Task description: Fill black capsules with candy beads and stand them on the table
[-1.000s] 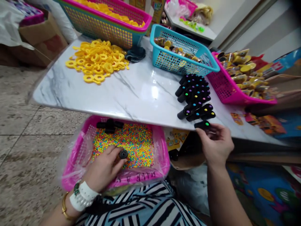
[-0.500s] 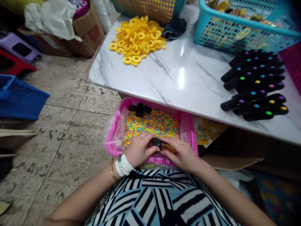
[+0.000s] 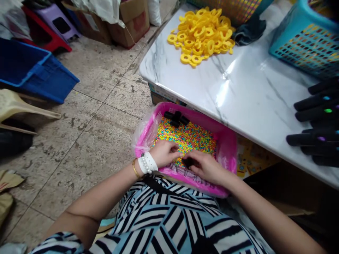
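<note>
A pink basket lined with clear plastic stands at my lap, holding many small coloured balls. My right hand is over its near side, closed around a black tube that its fingers partly cover. Just left of that, my left hand hovers low over the balls with thumb and fingertips drawn together; whatever they may pinch is too small to make out. Several more black tubes lie on the balls at the basket's far left.
A marble-patterned table reaches over the basket's far side. On it are a heap of yellow ring-shaped pieces, a dark cloth, a turquoise basket and black tubes with coloured ends. A blue crate stands on the floor.
My view has turned right-to-left, so the table things sit further right. The black tube, upright between both hands before, is now in my right hand; my left hand has moved apart from it.
</note>
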Demonstrator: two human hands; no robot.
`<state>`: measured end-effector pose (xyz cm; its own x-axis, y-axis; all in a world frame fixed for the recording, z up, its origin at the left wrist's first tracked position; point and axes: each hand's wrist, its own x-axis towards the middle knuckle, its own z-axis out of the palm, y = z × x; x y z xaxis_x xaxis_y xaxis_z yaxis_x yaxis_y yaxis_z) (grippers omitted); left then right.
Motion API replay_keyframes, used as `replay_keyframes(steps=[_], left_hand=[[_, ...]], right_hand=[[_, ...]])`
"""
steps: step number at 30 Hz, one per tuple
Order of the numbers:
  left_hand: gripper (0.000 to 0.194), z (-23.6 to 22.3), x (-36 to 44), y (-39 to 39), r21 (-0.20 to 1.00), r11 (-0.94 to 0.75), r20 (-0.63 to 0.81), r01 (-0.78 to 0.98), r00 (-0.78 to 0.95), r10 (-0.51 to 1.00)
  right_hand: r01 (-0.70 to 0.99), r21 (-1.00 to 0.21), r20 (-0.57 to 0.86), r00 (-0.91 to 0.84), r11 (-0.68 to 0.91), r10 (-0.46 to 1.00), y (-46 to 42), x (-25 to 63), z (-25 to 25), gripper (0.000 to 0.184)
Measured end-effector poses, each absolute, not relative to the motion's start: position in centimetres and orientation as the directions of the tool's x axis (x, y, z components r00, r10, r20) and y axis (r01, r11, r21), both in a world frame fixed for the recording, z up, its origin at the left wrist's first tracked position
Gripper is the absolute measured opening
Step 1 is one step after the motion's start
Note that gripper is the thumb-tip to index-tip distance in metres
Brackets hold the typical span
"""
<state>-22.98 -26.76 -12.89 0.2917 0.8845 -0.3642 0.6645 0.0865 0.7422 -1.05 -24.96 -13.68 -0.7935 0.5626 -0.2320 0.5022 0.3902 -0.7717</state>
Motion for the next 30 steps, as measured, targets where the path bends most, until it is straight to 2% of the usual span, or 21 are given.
replay_keyframes(steps=[2,4,8,10,12,15,18,20,23,26,30], left_hand=[[0.033,-13.3,-23.2,-26.8,0.692,0.046,-0.342,0.720,0.271,0.900],[0.035,-13.5,-23.3,-27.0,0.651,0.000,-0.334,0.759,0.286,0.898],[0.035,-13.1,-23.0,-27.2,0.626,-0.062,-0.334,0.777,0.339,0.879],[0.033,-12.7,-22.6,-27.3,0.638,-0.085,-0.327,0.766,0.369,0.870],[0.035,-12.3,-22.0,-27.6,0.674,-0.111,-0.302,0.730,0.409,0.861],[0.053,-11.9,-20.8,-28.0,0.761,-0.108,-0.240,0.639,0.433,0.869],[0.069,-11.7,-19.8,-28.1,0.877,-0.032,-0.197,0.480,0.418,0.887],[0.063,-11.7,-19.4,-28.1,0.921,0.001,-0.173,0.389,0.407,0.897],[0.046,-11.8,-19.3,-28.1,0.931,-0.005,-0.133,0.366,0.351,0.927],[0.046,-12.0,-19.5,-28.4,0.944,-0.002,-0.090,0.331,0.262,0.961],[0.042,-12.3,-19.5,-29.6,0.886,-0.174,0.081,0.429,0.225,0.971]], right_hand=[[0.560,-0.746,-0.317,-0.775,0.361,0.547,-25.6,-0.3,-14.4,0.020],[0.600,-0.714,-0.333,-0.744,0.360,0.579,-26.2,0.7,-14.9,0.015],[0.664,-0.658,-0.342,-0.683,0.354,0.646,-26.8,2.6,-15.1,0.019],[0.680,-0.677,-0.364,-0.642,0.282,0.674,-26.5,3.2,-14.8,0.018],[0.661,-0.743,-0.396,-0.559,0.103,0.728,-26.0,3.5,-14.5,0.019],[0.450,-0.845,-0.480,-0.397,-0.290,0.782,-25.1,3.2,-13.9,0.032],[0.167,-0.847,-0.531,-0.294,-0.504,0.795,-24.6,2.1,-13.4,0.038],[0.035,-0.811,-0.568,-0.282,-0.584,0.773,-24.8,1.3,-13.2,0.036],[-0.112,-0.725,-0.618,-0.330,-0.680,0.713,-25.5,0.5,-12.9,0.032],[-0.207,-0.695,-0.613,-0.330,-0.689,0.718,-26.2,0.2,-12.7,0.034],[-0.257,-0.687,-0.604,-0.319,-0.680,0.730,-26.8,-0.2,-13.0,0.038]])
